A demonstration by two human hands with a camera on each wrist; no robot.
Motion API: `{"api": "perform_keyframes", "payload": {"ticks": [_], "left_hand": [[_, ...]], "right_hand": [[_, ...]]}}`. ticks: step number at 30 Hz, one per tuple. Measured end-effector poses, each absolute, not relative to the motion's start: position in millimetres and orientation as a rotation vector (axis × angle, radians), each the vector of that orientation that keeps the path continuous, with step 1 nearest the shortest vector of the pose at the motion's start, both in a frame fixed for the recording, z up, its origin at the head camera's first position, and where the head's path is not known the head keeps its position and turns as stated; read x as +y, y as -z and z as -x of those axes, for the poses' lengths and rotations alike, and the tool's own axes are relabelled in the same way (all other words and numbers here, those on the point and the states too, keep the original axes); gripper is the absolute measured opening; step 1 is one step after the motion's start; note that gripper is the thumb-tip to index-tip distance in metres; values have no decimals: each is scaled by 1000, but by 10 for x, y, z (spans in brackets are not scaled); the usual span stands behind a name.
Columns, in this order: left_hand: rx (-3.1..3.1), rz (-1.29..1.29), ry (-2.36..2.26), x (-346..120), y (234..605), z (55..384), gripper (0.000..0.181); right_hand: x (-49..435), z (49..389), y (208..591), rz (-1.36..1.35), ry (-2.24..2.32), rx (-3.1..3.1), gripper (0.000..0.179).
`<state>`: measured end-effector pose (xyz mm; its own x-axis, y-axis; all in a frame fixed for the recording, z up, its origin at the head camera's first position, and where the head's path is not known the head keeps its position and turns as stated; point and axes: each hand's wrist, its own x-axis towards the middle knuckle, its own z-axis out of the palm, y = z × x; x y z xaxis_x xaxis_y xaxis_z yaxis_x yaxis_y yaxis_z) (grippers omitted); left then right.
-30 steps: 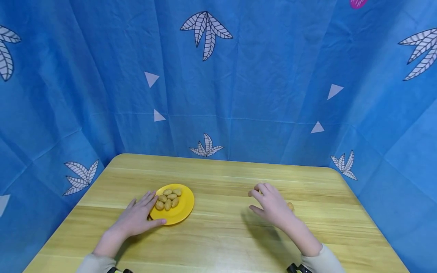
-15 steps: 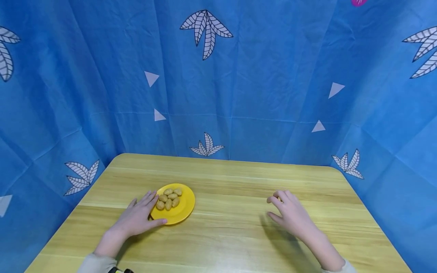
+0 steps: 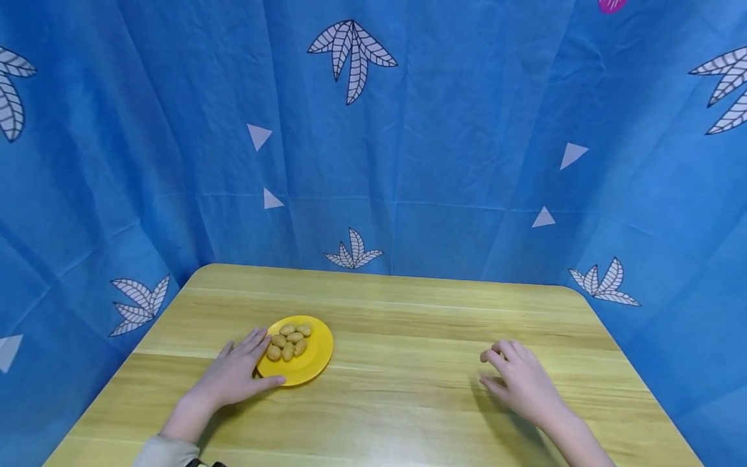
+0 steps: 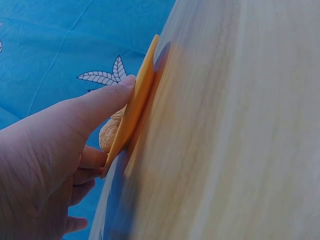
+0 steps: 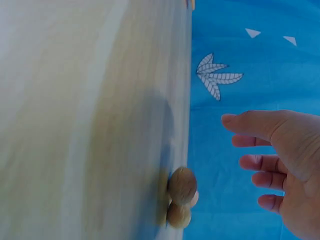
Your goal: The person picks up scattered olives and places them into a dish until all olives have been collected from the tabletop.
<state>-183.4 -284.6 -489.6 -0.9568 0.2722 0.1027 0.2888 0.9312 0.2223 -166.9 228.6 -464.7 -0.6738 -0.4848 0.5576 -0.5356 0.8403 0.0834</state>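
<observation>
A yellow plate [image 3: 318, 363] with several walnuts [image 3: 288, 351] on it lies left of the table's middle. My left hand [image 3: 230, 376] rests at the plate's left rim, fingers spread along it and thumb on the near edge. In the left wrist view the straight thumb touches the orange-looking plate [image 4: 137, 102]. Over the table's right part is my right hand [image 3: 522, 383], fingers loosely bent and nothing between them. Brown walnuts [image 5: 182, 186] cluster on the table in the right wrist view, apart from the fingertips [image 5: 229, 118]; the hand hides them in the head view.
The light wooden table [image 3: 385, 402] has rounded far corners. A blue curtain [image 3: 467, 162] with white leaf prints hangs behind it and along both sides. A pale sleeve [image 3: 160, 451] covers the left forearm.
My right hand has moved right and nearer to me, its fingers staying loosely bent. The walnut that showed beside it earlier is now hidden. My left hand and the plate stay put.
</observation>
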Motion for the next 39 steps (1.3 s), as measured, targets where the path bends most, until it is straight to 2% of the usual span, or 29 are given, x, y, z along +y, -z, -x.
{"api": "perform_keyframes", "payload": {"ticks": [20, 39], "left_hand": [[-3019, 446, 371, -2861, 4899, 1847, 98], [-3027, 451, 371, -2848, 4876, 1814, 98]], "right_hand": [[2631, 1548, 4764, -632, -33, -2589, 33], [2618, 1590, 4768, -608, -3, -2732, 28]]}}
